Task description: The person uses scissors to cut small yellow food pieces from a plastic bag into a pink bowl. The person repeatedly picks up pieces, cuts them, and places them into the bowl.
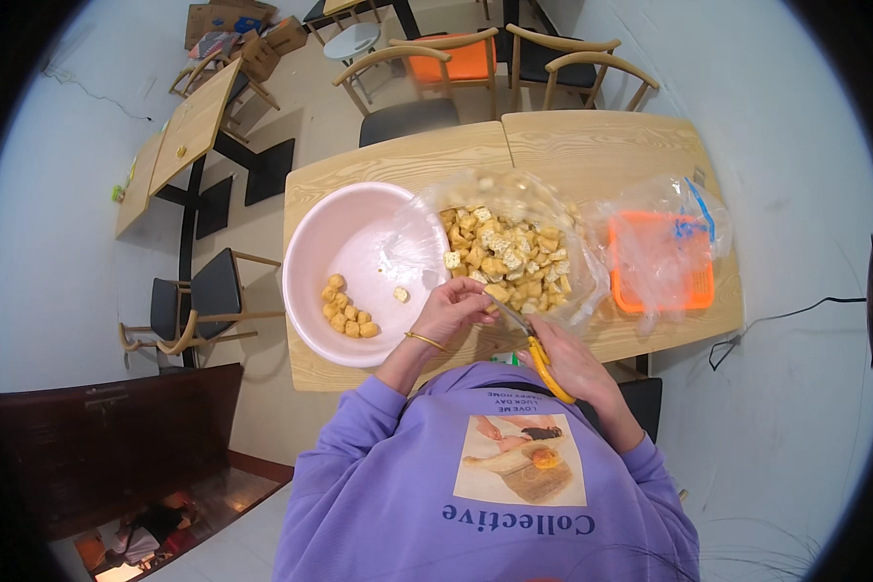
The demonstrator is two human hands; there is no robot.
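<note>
My right hand [564, 356] holds yellow-handled scissors [540, 359], their blades pointing up and left. At the blade tips is a fried tofu puff [496, 293], with the fingers of my left hand [460, 307] right beside it, pinched together; I take it to be held there. Behind both hands a clear plastic bag [589, 269] lies open, full of tofu puffs [513, 251], some showing a pale, porous face. To the left stands a large pale pink basin [305, 218]. Several round tofu puffs [349, 316] lie in its lower left part, and a pale-faced piece [401, 295] lies apart from them.
An orange plastic basket [626, 291] stands on the wooden table [596, 145] at the right, partly covered by another clear bag [658, 247]. Chairs [407, 116] stand along the table's far side. More chairs and a second table [189, 134] are to the left.
</note>
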